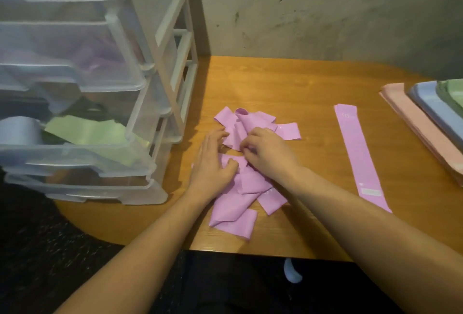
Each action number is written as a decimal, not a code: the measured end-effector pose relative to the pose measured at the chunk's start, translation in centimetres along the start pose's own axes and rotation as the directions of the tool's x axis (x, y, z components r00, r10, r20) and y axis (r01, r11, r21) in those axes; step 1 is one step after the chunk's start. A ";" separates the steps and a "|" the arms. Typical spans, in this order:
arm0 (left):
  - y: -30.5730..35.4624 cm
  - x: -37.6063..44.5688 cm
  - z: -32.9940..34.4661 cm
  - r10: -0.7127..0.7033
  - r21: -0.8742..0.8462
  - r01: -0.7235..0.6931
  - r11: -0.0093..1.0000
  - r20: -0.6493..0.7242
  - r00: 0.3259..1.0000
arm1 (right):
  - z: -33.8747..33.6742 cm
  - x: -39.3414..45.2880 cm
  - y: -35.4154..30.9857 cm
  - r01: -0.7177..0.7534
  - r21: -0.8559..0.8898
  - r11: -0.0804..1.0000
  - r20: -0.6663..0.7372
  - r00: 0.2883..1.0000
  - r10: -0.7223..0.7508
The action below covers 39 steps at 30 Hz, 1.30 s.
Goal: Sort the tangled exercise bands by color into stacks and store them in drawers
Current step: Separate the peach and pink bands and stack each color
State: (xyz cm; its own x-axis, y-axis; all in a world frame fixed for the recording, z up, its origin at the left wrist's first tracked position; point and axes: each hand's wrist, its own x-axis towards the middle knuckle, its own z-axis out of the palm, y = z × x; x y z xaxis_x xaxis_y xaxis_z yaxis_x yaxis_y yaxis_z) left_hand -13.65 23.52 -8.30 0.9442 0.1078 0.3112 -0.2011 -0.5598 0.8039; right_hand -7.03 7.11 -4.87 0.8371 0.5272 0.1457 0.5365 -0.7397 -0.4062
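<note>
A tangled heap of purple exercise bands [240,196] lies on the wooden table [313,83] in front of me. My left hand [213,160] lies on the heap's left side, its thumb pinching a fold of band. My right hand [268,150] has its fingers curled into the heap's middle, gripping the bands. One purple band [358,153] lies flat and straight to the right. At the far right edge sit flat stacks of pink bands [416,123], blue bands [436,110] and green bands [453,93]. A clear plastic drawer unit [140,103] stands at the left.
The drawers stick out toward me; one holds a light green band [95,133] and a grey-blue roll [17,130], another holds faint purple shapes [82,55]. A grey concrete wall [325,13] is behind the table. A dark floor lies below the table's curved front edge.
</note>
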 end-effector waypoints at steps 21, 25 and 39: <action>0.4 0.2 -0.1 0.093 0.086 -0.102 0.991 0.106 0.990 | -6.6 -4.2 -2.3 -0.165 0.789 0.592 0.062 0.980 0.190; -0.1 0.2 0.0 0.227 0.039 -0.234 0.972 0.123 0.966 | -7.6 -4.5 -2.1 -0.221 0.864 0.452 0.095 0.954 0.285; 5.5 2.9 -2.5 0.038 -0.447 0.063 0.892 0.213 0.976 | -11.3 -9.5 0.8 -0.315 0.755 0.575 0.077 0.914 0.399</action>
State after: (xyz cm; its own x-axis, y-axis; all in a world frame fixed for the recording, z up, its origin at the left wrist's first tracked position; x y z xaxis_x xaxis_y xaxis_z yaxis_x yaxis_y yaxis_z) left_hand -12.66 22.75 -1.70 0.9699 -0.0911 0.2258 -0.2361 -0.1256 0.9636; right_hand -13.40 -3.19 3.60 0.9708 0.2186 -0.0989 -0.0358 -0.2756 -0.9606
